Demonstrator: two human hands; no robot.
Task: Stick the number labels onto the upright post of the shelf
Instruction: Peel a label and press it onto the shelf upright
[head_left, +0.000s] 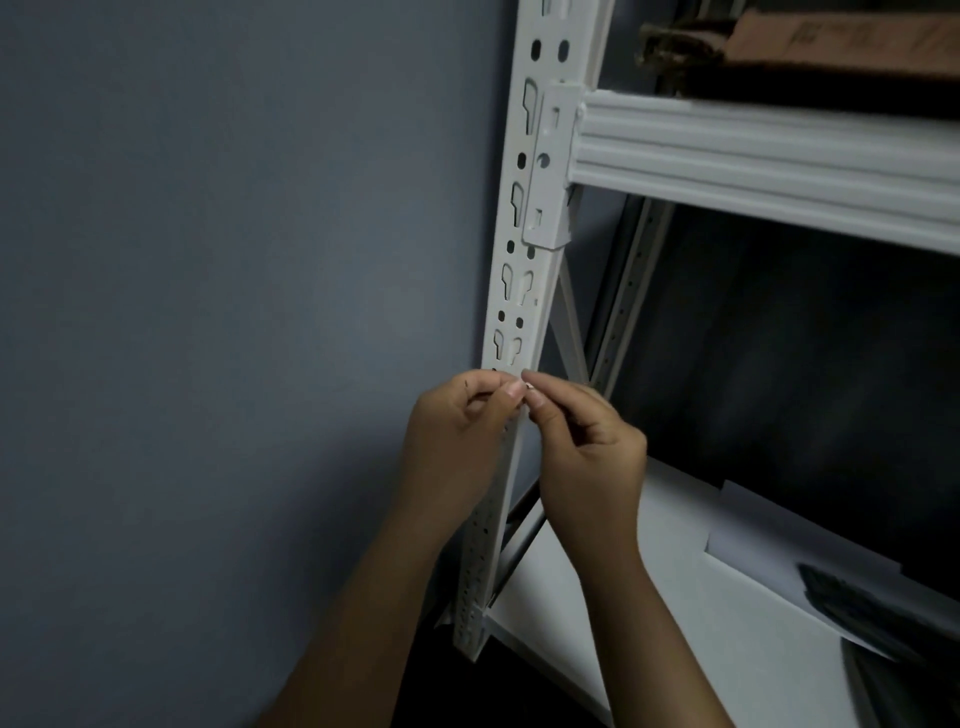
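**Label pinched at the post, not yet pressed down**

Both hands meet in front of the upright post (519, 291), fingertips together. The left hand (457, 431) and the right hand (582, 447) each have thumb and forefinger curled in a narrow pinch on a tiny pale label (528, 386) between them. It looks like the step of peeling or readying one number label before sticking it, though the piece is too small to show a digit or backing.

The next move probably calls for freeing the sticky side, lining the label on a flat strip of the post between the slots, and pressing it flat with a fingertip.

The post is white metal, punched with keyhole slots and round holes, running up above the hands and down below them. A white beam (753, 161) joins it up and to the right of the hands.
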